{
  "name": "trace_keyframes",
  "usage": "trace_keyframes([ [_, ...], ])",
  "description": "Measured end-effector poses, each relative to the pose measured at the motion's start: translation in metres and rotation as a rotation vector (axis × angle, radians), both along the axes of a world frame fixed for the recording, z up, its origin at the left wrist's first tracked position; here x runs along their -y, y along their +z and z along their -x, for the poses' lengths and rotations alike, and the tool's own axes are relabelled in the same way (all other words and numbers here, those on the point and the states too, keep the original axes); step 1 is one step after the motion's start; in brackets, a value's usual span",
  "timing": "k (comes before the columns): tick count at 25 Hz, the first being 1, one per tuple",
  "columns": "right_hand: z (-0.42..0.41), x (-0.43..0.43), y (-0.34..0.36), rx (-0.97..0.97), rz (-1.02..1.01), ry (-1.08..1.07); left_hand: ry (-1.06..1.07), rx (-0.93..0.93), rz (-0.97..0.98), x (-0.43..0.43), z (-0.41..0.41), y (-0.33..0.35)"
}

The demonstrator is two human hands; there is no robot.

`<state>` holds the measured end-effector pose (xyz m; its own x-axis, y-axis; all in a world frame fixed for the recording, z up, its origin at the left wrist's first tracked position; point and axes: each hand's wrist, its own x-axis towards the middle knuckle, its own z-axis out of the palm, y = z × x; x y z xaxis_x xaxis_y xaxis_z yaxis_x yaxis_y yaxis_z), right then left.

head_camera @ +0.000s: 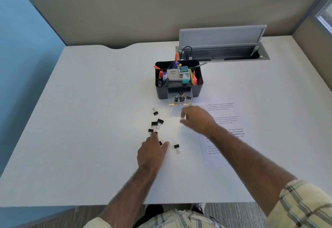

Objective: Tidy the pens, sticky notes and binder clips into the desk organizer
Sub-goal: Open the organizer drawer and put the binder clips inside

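Loose binder clips [156,125] lie just beyond the left hand [152,149], whose straight fingers cover one. Others sit in the drawer [180,100] of the desk organizer [161,91], ahead of the blurred right hand [197,120], grip unreadable. The pens [175,64] and sticky notes [194,79] look stowed.

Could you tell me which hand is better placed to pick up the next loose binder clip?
Left, probably. The left hand lies among the loose binder clips, touching one; the right hand hovers apart, nearer the organizer drawer.

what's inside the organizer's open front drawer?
A heap of black binder clips lies in the clear drawer. Its rear, under the organizer shelf, is shadowed, so anything further back is hidden.
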<state>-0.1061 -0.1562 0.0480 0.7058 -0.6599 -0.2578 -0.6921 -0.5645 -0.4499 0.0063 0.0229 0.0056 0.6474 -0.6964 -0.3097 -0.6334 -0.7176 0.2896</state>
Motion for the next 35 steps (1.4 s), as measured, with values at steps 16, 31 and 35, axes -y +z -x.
trace_keyframes([
  [16,-0.003,-0.082,-0.034,-0.168,0.119,0.095,-0.197,0.063,0.366,0.072,-0.017,0.067],
  [31,0.01,-0.053,-0.013,0.039,0.109,0.006,-0.327,0.15,0.437,0.12,-0.043,0.072],
  [35,-0.006,0.002,0.029,0.211,0.189,-0.121,-0.147,0.095,0.36,0.077,-0.069,0.048],
])
